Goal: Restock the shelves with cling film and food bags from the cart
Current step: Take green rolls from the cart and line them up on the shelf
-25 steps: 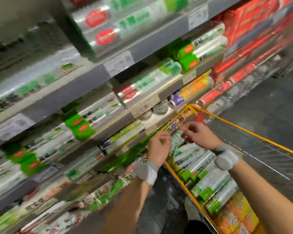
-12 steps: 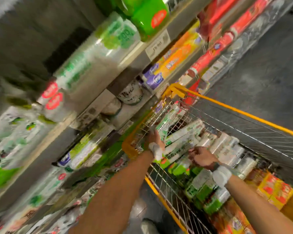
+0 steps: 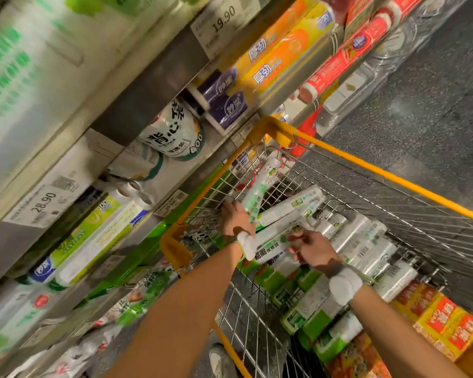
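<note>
A wire cart with a yellow rim [image 3: 372, 170] stands beside the shelves [image 3: 153, 85] and holds several white-and-green cling film rolls [image 3: 361, 241]. My left hand [image 3: 236, 218] reaches into the cart's left side and grips one roll [image 3: 258, 188] that tilts upward toward the far corner. My right hand [image 3: 310, 248] is lower and to the right, fingers curled on another roll [image 3: 273, 238] lying on top of the pile. White bands wrap both wrists.
Red-and-yellow boxes [image 3: 448, 323] fill the cart's near right corner. The shelves at left carry bag rolls [image 3: 172, 132], orange boxes [image 3: 279, 58], red rolls [image 3: 347, 55] and price tags [image 3: 45, 204]. Dark floor [image 3: 421, 105] lies to the right. A shoe [image 3: 220, 360] shows below.
The view has dropped toward the cart. Both hands have gone deeper among the rolls, and my left hand has lifted one roll up at an angle.
</note>
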{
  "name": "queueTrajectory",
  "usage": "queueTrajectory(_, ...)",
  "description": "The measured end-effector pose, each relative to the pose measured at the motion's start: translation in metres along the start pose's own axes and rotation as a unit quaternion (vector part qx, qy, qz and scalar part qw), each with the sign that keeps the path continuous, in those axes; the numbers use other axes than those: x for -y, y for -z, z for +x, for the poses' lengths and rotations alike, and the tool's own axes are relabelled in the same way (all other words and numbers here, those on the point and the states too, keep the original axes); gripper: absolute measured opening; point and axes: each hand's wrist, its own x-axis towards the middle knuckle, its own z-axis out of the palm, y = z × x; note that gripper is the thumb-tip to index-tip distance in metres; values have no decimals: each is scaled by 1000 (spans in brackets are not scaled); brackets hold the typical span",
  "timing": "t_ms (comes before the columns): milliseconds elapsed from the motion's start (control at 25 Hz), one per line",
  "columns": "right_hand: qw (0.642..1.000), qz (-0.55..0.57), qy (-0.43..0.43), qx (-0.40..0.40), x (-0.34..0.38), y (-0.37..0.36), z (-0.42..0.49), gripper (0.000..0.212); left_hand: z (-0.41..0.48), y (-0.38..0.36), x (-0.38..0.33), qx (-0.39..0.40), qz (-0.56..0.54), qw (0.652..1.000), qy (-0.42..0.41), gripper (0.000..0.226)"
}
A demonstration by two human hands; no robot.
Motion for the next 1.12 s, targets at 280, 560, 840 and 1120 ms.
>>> queueTrajectory(280,1000,-18,4,-3,-12,-11,-1,24,4,-9,-3,87,-68,993,53,58)
queueTrajectory(560,997,70,8,-15,18,-11,-33,30,-39,45,16,243,-347,905,-24,88)
queueTrajectory(840,977,186,106,-16,81,-10,-112,93,-118,156,55,250,-355,886,-162,60)
queueTrajectory(1120,973,149,69,-161,50,-13,-119,55,-176,178,117,173,-386,902,-84,46)
